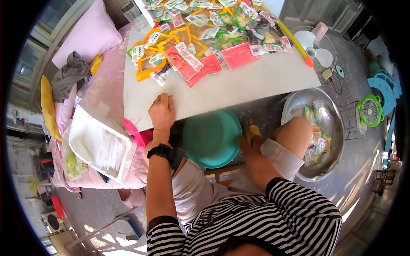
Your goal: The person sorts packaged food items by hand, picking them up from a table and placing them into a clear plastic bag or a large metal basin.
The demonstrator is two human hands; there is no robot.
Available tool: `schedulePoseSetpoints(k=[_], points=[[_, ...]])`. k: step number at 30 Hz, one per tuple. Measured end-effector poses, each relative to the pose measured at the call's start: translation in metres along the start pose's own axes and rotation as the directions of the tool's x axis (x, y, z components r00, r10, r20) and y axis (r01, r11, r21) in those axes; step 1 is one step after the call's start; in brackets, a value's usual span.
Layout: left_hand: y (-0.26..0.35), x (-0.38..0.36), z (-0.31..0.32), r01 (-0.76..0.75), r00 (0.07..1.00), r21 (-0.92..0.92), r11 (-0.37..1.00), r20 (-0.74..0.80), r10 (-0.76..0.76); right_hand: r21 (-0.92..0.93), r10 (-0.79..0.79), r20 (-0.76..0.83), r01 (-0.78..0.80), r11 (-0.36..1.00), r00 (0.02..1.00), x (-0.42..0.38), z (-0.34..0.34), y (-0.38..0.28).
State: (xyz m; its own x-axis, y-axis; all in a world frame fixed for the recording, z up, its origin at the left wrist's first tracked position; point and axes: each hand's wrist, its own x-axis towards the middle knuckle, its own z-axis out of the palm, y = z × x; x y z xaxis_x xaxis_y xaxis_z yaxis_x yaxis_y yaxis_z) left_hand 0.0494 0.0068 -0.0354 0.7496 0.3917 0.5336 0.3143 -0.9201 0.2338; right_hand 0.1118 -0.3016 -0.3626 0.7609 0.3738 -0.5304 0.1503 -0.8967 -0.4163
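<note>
Worktop (222,87) below the upper-centre packets (209,33) gives my clenched left hand (162,111) room; whether my right hand (246,147) grips the basin (209,138), I can't tell.

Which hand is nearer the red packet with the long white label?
Left. Left hand: over the table, just short of the packet. Right hand: farther off, by the green basin.

A round green plastic basin (211,138) sits open side up below the front edge of the white tabletop (222,91). Flat red packet with white printed label (175,62) lies slantwise on the tabletop, overlapping a flat pinkish-red packet (208,69). A second pinkish-red packet (240,57) lies just to the right. Behind them, mixed printed plastic packets (228,21) lie in an overlapping heap.
</note>
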Motion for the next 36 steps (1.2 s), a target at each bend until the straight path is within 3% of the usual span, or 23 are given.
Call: schedulePoseSetpoints(k=[9, 17, 18, 19, 21, 22, 23, 26, 29, 32, 35, 36], points=[[0.001, 0.001, -0.002, -0.011, 1.0, 0.007, 1.0, 0.021, 0.01, 0.11, 0.031, 0.096, -0.041, 0.993, 0.995, 0.0, -0.014, -0.013], [0.0, 0.003, -0.002, 0.01, 0.998, 0.041, 0.999, 0.062, -0.013, 0.34, -0.014, -0.051, 0.03, 0.94, 0.999, 0.013, -0.04, -0.057], [0.002, 0.002, -0.002, 0.015, 0.998, 0.046, 0.999, 0.068, -0.018, 0.112, -0.284, -0.055, 0.288, 0.951, 0.957, 0.025, -0.037, -0.049], [0.003, -0.001, -0.002, 0.011, 0.997, 0.04, 0.999, 0.07, -0.014, -0.117, -0.526, 0.007, 0.523, 0.844, 0.85, 0.045, -0.027, -0.035], [0.001, 0.001, -0.001, 0.006, 0.998, 0.039, 0.999, 0.062, -0.009, -0.11, -0.522, 0.019, 0.521, 0.846, 0.853, 0.053, -0.033, -0.034], [0.001, 0.001, -0.002, 0.001, 0.999, 0.035, 0.999, 0.054, -0.002, 0.133, -0.28, -0.021, 0.281, 0.951, 0.96, 0.039, -0.038, -0.041], [0.0, 0.001, -0.001, -0.006, 0.999, 0.034, 0.999, 0.052, 0.004, 0.374, -0.018, 0.013, 0.012, 0.927, 1.0, 0.026, -0.04, -0.05], [0.0, 0.003, -0.001, -0.017, 0.999, 0.033, 0.999, 0.049, 0.016, 0.404, 0.054, 0.022, -0.058, 0.913, 0.998, 0.074, 0.022, -0.012], [-0.001, 0.003, -0.001, -0.02, 0.998, 0.038, 0.999, 0.053, 0.018, 0.555, -0.109, 0.213, -0.029, 0.831, 0.971, 0.041, -0.002, -0.031], [0.002, 0.003, -0.002, 0.001, 0.997, 0.05, 0.999, 0.073, -0.004, 0.297, -0.063, -0.001, 0.06, 0.953, 0.998, 0.002, -0.001, -0.05], [0.003, 0.003, -0.001, 0.009, 0.997, 0.028, 1.0, 0.071, -0.011, 0.256, -0.024, 0.176, -0.022, 0.967, 0.984, -0.007, 0.0, -0.05], [0.003, 0.002, -0.001, 0.01, 0.997, 0.031, 0.999, 0.073, -0.012, 0.196, -0.075, 0.242, 0.027, 0.98, 0.967, -0.008, -0.002, -0.05]])
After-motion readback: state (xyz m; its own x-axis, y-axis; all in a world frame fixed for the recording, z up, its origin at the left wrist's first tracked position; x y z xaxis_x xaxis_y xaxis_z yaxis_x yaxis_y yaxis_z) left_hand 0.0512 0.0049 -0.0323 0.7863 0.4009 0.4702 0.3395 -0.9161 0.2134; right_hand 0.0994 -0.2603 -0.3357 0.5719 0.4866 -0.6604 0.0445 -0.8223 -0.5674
